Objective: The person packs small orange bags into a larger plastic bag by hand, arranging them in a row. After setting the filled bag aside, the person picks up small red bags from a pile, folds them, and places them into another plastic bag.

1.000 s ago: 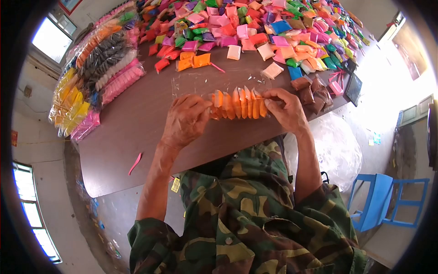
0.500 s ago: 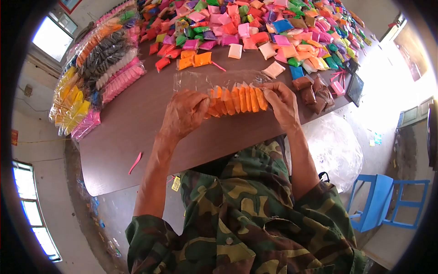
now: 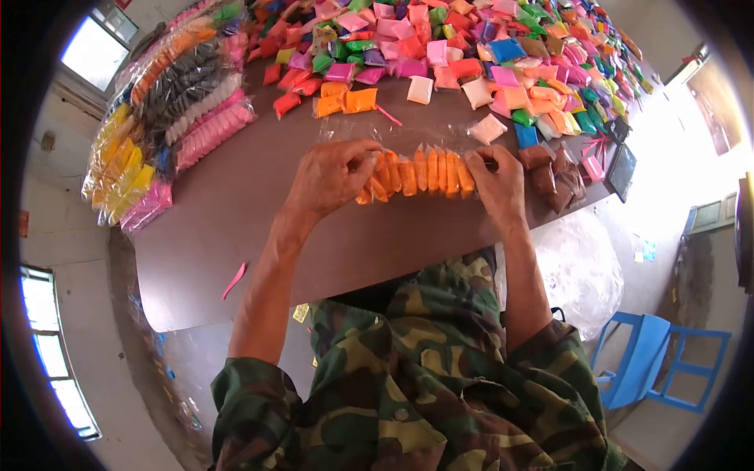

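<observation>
Item one, the long dark-brown tabletop, bare along the near edge where you stand. Item two, the loose heap of small plastic packets in pink, orange, green, blue and purple, covering the far end. Item three, the stack of long clear bags filled with yellow, pink, grey and orange rows, at the far left edge. Item four, your left hand: fingers curled shut over the left end of the work piece. Item five, your right hand: fingers closed over the right end, thumb hidden beneath. Item six, the work piece itself, a row of orange packets standing on edge, clamped between both hands just above the table's near middle. Its thin clear plastic sleeve shows slack and crumpled along the far side. Judged step: squeezing the row tight and square inside the sleeve. A further move would call for even pressure from both ends, so no packet tips out of line, and one hand free for the slack film. Your fingertips lap over the end packets; the middle of the row is uncovered. Item seven, the cluster of brown packets, just right of your right hand. Item eight, two loose orange packets, beyond the left hand. Item nine, one cream packet.
</observation>
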